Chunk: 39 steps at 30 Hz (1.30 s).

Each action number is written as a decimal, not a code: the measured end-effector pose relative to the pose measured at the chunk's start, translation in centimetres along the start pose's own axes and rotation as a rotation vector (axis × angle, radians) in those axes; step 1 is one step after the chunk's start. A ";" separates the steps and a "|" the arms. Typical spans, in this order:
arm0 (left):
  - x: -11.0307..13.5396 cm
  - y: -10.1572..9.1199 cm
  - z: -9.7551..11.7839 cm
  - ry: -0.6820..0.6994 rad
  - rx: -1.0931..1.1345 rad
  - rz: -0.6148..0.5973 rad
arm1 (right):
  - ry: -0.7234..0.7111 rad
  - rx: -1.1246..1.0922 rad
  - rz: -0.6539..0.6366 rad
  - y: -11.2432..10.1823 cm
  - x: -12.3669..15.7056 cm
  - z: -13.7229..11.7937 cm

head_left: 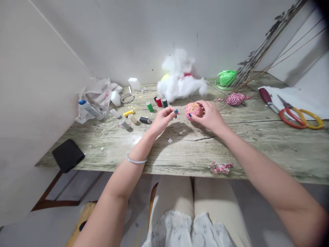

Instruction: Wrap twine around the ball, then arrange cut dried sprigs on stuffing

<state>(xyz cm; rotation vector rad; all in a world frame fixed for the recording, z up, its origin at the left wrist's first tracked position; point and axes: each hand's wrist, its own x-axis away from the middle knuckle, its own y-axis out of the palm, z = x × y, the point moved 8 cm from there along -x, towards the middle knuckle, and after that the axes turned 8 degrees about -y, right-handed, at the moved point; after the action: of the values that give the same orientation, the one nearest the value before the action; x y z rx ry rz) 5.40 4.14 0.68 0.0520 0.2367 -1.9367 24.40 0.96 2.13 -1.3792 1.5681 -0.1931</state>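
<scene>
My right hand [209,115] is closed around a small ball wound with pink and yellow string [193,109], held just above the wooden table [257,147]. Just left of the ball, my left hand [164,118] keeps thumb and fingers pinched together; whatever it pinches is too fine to see. A silver bracelet [136,160] sits on my left wrist. A bundle of red-and-white twine [234,98] lies to the right of the ball, beyond my right hand.
White stuffing [180,82] piles at the back. Several thread spools [150,107] lie left of my hands, with a glue bottle [88,108] and crumpled cloth [99,91]. Scissors [299,115] rest at right, green ribbon [226,78] behind, a black phone [68,154] at the left edge, twine scraps [220,168] in front.
</scene>
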 end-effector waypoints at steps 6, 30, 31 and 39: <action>0.6 2.0 0.1 0.003 -0.077 -0.187 | 0.149 -0.199 0.135 -0.2 0.2 1.9; 1.4 4.9 -0.5 -0.029 -0.064 -0.381 | 0.553 -1.175 0.082 4.8 1.4 1.0; 1.4 4.9 -0.5 -0.022 -0.057 -0.379 | 0.557 -1.173 0.087 4.9 1.5 1.1; 0.9 4.3 -0.9 -0.027 -0.134 -0.304 | 0.536 -1.285 0.000 5.2 1.4 -0.2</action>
<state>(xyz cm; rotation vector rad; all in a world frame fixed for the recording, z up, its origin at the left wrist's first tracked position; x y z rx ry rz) 8.94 1.97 -0.96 -0.1046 0.3727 -2.2166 21.01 1.53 -2.05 -2.4200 2.2658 0.6162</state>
